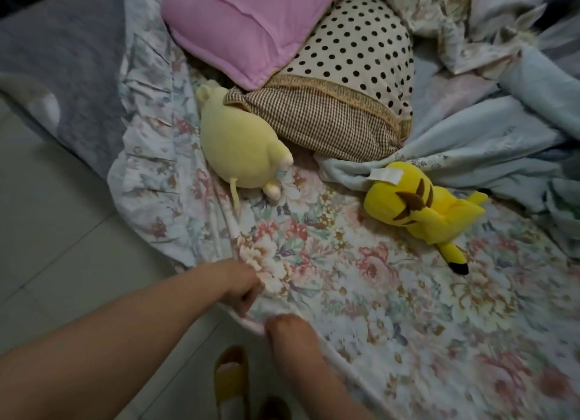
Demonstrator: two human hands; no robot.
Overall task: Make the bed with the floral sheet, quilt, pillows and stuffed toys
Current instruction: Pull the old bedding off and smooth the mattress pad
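Floral sheet (376, 294) edge at 7 o'clock is held bunched by left grip (241, 284) and right grip (288, 331), both closed on the cloth; it is best drawn taut outward and downward, evenly, so creases are eased out without the soft toys (238, 149) at 12 o'clock being dragged.

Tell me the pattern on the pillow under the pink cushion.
The cream fabric pillow has black polka dots and a brown checked end panel; head view.
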